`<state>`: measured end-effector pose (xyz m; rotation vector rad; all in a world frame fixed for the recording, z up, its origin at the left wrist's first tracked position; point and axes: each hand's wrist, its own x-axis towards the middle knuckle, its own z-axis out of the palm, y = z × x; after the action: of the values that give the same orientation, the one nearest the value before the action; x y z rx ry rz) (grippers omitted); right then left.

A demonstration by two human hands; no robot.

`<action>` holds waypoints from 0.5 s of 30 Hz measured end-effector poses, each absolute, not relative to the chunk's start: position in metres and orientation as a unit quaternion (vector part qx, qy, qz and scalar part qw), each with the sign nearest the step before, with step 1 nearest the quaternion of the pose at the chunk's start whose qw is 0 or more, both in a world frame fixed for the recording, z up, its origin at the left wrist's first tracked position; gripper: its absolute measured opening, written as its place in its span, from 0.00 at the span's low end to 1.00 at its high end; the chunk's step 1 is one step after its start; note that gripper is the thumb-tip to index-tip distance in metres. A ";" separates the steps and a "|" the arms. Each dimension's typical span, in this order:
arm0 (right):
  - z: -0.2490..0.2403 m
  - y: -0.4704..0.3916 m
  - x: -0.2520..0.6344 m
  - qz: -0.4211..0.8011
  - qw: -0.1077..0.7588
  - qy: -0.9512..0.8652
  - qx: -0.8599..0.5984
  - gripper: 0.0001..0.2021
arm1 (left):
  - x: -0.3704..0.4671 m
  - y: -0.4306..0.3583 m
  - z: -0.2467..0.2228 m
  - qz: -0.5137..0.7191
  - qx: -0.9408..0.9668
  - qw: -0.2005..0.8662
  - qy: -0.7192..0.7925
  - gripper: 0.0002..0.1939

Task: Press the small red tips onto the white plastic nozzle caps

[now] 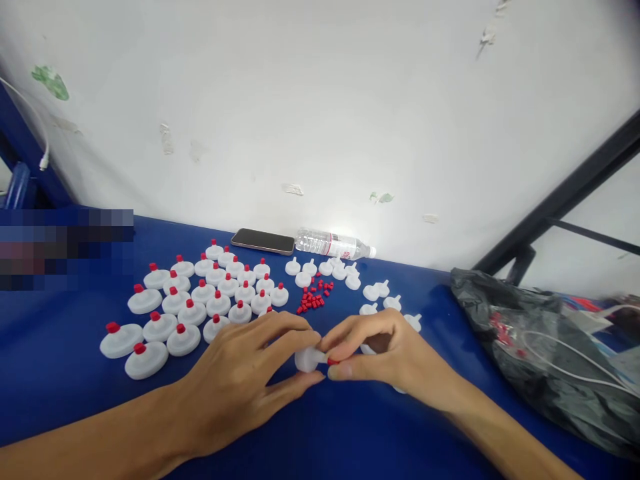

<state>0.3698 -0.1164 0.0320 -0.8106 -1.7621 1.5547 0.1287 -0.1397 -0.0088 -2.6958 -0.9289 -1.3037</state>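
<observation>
1. Nearest the camera are the two forearms, entering at the lower left and lower right of the frame and leading to the left hand (243, 377) and right hand (387, 347).
2. The left hand has its fingers and thumb curved in, slightly parted, around a white piece (306, 360) just below the frame's centre.
3. The right hand pinches a red cap (332, 362) between thumb and fingertips, at the narrow stem of that white piece; how far the cap is on the stem cannot be told.
4. Left of centre, white discs with red tips (143, 363) stand in loose rows on the blue table (330, 440).
5. Small loose red caps (314, 301) lie piled at the centre.
6. Bare-stemmed white pieces (393, 303) lie behind and right of the pile, some partly hidden by the right hand.
7. Above centre, a phone (263, 241) lies beside a clear bottle (333, 245) on its side, near the pale wall (320, 100).
8. At the right edge sits a black plastic bag (483, 300).
</observation>
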 end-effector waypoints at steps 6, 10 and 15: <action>0.028 -0.121 0.364 0.672 0.302 -0.617 -0.278 0.20 | 0.123 -0.140 -0.006 -0.439 -0.866 0.059 -0.232 0.11; 0.020 -0.125 0.359 0.722 0.249 -0.604 -0.226 0.24 | 0.122 -0.142 -0.007 -0.444 -0.862 0.090 -0.229 0.13; 0.006 -0.126 0.358 0.693 0.261 -0.637 -0.214 0.22 | 0.126 -0.148 -0.004 -0.433 -0.869 0.054 -0.233 0.07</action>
<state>0.3576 -0.1263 0.0060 -0.5803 -1.7244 1.8749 0.1264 -0.1476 -0.0038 -2.6406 -0.7067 -1.3151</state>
